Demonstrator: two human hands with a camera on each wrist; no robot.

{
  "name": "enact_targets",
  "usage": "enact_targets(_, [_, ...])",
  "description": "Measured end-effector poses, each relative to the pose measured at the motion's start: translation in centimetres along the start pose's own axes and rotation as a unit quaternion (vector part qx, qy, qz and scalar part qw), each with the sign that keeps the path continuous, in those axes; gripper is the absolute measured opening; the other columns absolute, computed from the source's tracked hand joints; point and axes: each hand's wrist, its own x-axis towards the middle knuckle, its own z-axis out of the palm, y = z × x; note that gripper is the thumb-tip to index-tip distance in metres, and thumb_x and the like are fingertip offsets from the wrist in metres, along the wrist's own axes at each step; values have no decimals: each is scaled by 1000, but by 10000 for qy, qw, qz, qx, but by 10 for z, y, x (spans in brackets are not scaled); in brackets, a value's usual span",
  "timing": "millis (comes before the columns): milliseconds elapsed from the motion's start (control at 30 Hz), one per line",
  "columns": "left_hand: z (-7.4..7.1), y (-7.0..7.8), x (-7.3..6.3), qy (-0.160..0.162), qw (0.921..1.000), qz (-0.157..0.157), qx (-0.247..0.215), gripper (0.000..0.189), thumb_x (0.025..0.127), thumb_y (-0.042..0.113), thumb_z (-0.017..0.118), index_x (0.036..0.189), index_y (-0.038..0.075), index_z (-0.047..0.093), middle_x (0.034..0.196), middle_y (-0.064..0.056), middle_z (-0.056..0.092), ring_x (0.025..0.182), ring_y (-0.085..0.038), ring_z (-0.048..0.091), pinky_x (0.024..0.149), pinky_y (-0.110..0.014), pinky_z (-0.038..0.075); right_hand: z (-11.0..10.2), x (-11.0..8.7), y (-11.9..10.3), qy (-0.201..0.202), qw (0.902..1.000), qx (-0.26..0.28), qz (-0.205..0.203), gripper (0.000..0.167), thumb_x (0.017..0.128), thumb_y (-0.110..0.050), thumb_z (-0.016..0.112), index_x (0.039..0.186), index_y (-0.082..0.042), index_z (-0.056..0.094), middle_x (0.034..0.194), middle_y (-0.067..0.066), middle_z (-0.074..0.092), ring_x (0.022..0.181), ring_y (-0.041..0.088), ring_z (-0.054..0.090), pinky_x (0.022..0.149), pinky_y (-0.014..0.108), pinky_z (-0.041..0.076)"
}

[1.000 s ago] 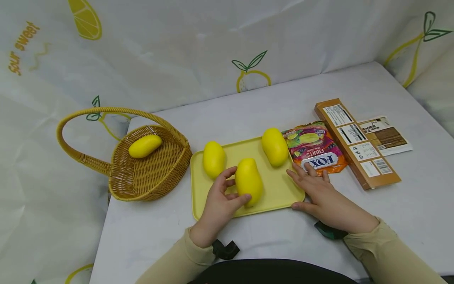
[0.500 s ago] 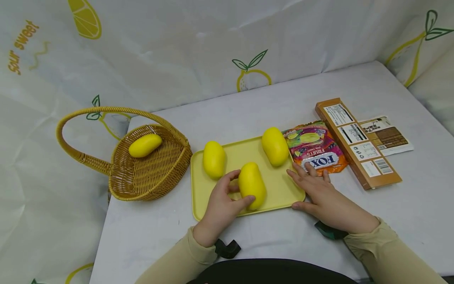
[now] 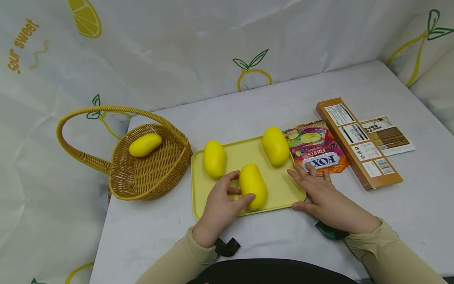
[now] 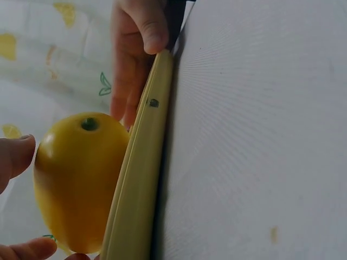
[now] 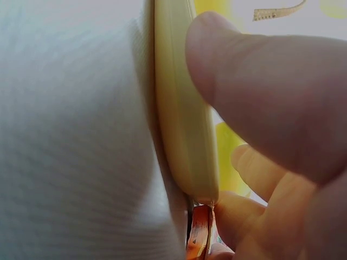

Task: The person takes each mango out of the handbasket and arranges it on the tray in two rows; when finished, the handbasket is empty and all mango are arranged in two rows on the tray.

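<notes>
A yellow mango lies near the front of the yellow tray. My left hand is around its left side, fingers bent loosely. In the left wrist view a small gap separates the thumb from this mango, and other fingertips are close beside it. At the tray's front right corner rests my right hand, its fingers spread and the thumb against the rim. Two more mangoes lie on the tray, one mango at left and another mango at the back right.
Left of the tray stands a wicker basket with a tall handle and one mango inside. A candy bag, a long brown box and a flat packet lie at right. A printed cloth backs the table.
My left hand and the front mango have shifted slightly right and toward the table's front edge, with the mango now lower on the tray. My right hand has stayed in place.
</notes>
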Motion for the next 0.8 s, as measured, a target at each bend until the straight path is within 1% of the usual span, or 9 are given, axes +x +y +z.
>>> enact_targets(200, [-2, 0, 0, 173, 9996, 120, 209, 70, 91, 35, 92, 152, 15, 62, 144, -5, 67, 107, -18, 71, 89, -36, 59, 0, 0, 0, -9, 10000, 20, -12, 93, 100, -42, 80, 175, -12, 32, 182, 26, 15, 170, 51, -3, 126, 78, -16])
enact_targets(333, [-4, 2, -1, 255, 9993, 135, 219, 68, 91, 33, 92, 149, 14, 63, 140, -6, 68, 107, -19, 71, 87, -35, 58, -1, 1, 0, -22, 10000, 4, -7, 94, 100, -43, 80, 175, -12, 32, 183, 25, 14, 170, 51, -3, 126, 79, -16])
enact_targets(400, [-5, 3, -1, 294, 9992, 151, 203, 67, 92, 32, 92, 149, 13, 63, 141, -5, 68, 106, -19, 71, 86, -35, 59, -1, 1, 0, -29, 10000, 9, -16, 94, 100, -42, 80, 175, -11, 32, 183, 24, 14, 170, 51, -3, 125, 79, -16])
enact_targets(567, [-6, 3, -3, 354, 9988, 280, 185, 65, 93, 30, 92, 148, 10, 64, 145, -5, 67, 105, -20, 72, 83, -30, 60, -2, 3, 0, -50, 10000, 15, -34, 94, 100, -42, 80, 174, -10, 33, 184, 23, 13, 170, 51, -4, 125, 80, -17])
enact_targets(667, [-8, 3, -4, 394, 9984, 359, 186, 64, 93, 30, 91, 148, 9, 64, 144, -6, 67, 103, -19, 73, 81, -28, 61, -1, 3, 1, -56, 10000, 7, -35, 94, 100, -42, 80, 174, -10, 33, 184, 22, 13, 169, 52, -4, 125, 79, -18])
enact_targets(800, [-11, 5, -6, 499, 9970, 564, 176, 63, 93, 27, 91, 147, 8, 65, 143, -7, 68, 101, -19, 73, 81, -28, 63, -1, 3, 2, -67, 10000, 33, -23, 93, 100, -42, 79, 174, -10, 33, 184, 23, 12, 169, 53, -4, 125, 79, -18])
